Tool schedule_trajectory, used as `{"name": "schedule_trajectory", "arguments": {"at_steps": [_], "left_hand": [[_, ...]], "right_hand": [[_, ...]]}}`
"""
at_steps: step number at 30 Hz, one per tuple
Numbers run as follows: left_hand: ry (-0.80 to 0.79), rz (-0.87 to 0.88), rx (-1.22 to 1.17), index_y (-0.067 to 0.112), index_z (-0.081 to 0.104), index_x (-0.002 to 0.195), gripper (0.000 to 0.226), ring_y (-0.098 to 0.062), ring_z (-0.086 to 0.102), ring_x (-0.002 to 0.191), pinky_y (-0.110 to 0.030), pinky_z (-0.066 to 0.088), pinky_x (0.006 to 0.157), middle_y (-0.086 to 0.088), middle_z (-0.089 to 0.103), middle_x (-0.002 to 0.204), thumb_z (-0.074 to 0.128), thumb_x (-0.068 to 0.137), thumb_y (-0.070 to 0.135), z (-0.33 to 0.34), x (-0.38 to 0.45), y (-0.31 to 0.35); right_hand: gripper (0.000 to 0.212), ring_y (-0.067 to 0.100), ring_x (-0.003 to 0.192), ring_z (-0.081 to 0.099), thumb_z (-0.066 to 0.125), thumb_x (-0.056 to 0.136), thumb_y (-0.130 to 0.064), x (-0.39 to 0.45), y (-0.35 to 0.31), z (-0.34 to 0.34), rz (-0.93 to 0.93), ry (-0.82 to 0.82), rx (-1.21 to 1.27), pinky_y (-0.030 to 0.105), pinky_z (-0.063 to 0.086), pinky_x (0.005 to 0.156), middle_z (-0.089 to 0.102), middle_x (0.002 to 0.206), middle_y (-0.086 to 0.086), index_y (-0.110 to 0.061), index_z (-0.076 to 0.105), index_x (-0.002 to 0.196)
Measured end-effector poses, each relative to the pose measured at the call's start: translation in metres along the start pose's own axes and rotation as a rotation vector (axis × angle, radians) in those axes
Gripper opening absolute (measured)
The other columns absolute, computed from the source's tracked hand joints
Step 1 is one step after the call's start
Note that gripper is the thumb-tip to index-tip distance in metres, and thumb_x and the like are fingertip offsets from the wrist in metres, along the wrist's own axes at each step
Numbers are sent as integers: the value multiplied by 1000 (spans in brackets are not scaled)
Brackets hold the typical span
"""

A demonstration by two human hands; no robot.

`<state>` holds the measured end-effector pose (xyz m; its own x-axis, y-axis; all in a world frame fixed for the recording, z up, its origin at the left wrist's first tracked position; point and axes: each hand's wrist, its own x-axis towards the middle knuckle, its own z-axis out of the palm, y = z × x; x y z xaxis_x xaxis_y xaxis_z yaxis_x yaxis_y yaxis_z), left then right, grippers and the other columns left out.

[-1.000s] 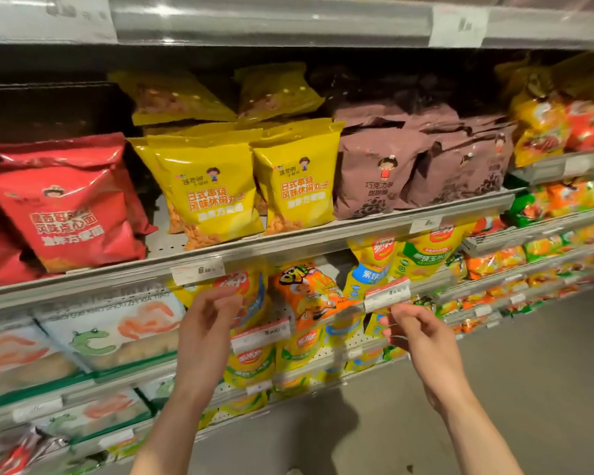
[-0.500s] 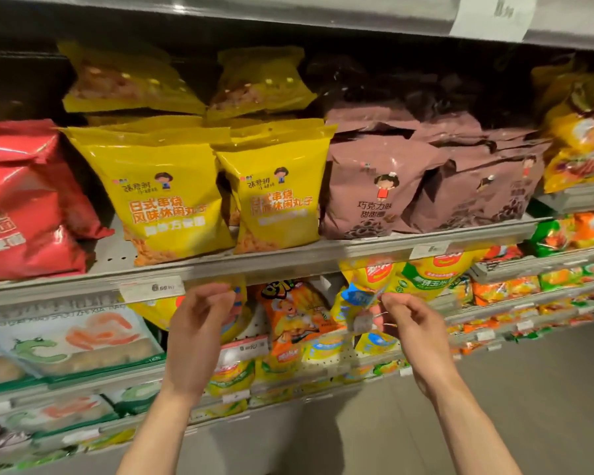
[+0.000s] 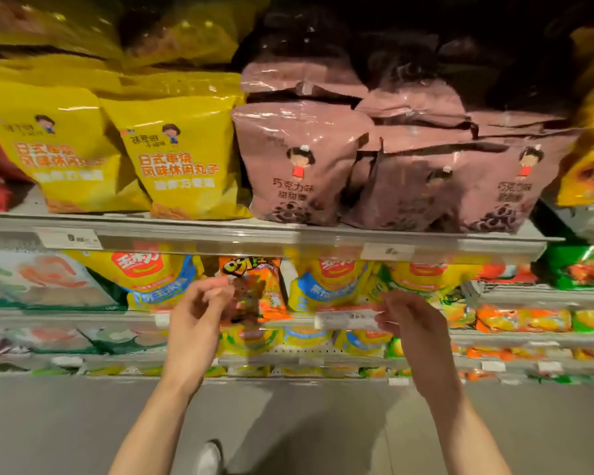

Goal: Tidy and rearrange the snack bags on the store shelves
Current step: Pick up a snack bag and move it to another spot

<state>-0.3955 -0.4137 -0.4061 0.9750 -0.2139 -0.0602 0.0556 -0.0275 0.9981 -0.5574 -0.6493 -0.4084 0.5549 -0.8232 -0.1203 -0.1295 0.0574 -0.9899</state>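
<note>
on the second shelf down, left hand in front of an orange bag, fingers curled toward thumb at its left edge; blur hides whether they pinch the film, cannot tell

right hand at the shelf lip, fingertips closed on a clear price tag below a yellow-blue bag

orange bag upright between two yellow-blue bags, touching or nearly so

pink bags and yellow bags on the shelf above, leaning, some stacked flat

handling, judged: puffed film bags, light, soft, air-cushioned; glossy film likely slippery; contents probably crush under a squeeze

take hold at the top seal or side seam with a light pinch, or cradle the base with flat fingers; avoid pressing the belly

risk: pulling one bag could tip the neighbours forward off the lip
</note>
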Motion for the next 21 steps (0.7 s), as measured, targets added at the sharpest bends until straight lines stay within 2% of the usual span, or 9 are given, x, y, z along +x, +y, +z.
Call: {"name": "schedule_trajectory", "arguments": {"at_steps": [2,4,5,8,9,11,15,19,21], "left_hand": [[-3,5,10,7,69,98,10,-12,66,85,-23,56,83,8,73,91,60,99,2,24,-13,-5],[-24,15,30,0,66,101,10,-2,66,76,-12,54,72,15,72,81,57,99,-2,44,-21,-8],[-32,20,33,-3,65,103,10,-2,66,75,-11,54,70,15,72,79,57,99,-3,51,-23,-10],[-37,17,21,-7,64,104,10,-24,65,86,-15,57,71,0,70,90,58,99,-1,65,-22,-17],[-32,13,23,-6,65,104,10,-26,65,87,-16,57,71,3,70,90,58,99,0,67,-20,-20],[-17,0,33,-1,66,103,8,-24,67,89,-17,57,73,12,72,87,59,99,2,67,-18,-22],[50,-45,44,4,65,106,9,-4,70,85,-22,59,79,23,74,89,61,99,4,50,-18,-27],[135,-96,23,7,66,108,9,-18,71,88,-34,57,85,1,75,94,63,98,7,8,-10,-33],[185,-109,29,11,65,106,9,-22,71,87,-32,56,82,-8,74,100,63,98,6,-17,-1,-32]], "right_hand": [[17,12,65,69,57,101,-5,10,5,-26,14,11,-2,24,58,68,76,73,-1,-7,73,95],[16,10,63,68,57,101,-4,17,11,-48,41,27,20,19,58,64,75,72,-1,-4,72,98],[15,9,63,69,57,101,-4,19,13,-57,51,34,31,18,57,64,75,72,0,-3,72,99],[14,10,65,69,59,100,-6,30,20,-74,62,56,24,19,58,65,74,72,1,-2,72,97],[14,11,65,69,60,100,-6,34,22,-75,67,54,16,20,58,65,74,72,0,-2,72,95],[14,12,66,69,60,100,-6,40,26,-70,70,30,-8,22,57,67,74,71,-1,-4,72,91],[14,11,68,69,60,101,-10,43,31,-38,73,-73,-42,22,59,69,76,72,-2,-5,71,94],[16,11,66,67,61,101,-11,37,33,15,68,-203,-80,24,58,67,75,75,3,-4,70,91],[16,9,65,64,62,100,-12,31,33,45,48,-282,-88,25,54,69,73,73,-2,-7,71,89]]}}
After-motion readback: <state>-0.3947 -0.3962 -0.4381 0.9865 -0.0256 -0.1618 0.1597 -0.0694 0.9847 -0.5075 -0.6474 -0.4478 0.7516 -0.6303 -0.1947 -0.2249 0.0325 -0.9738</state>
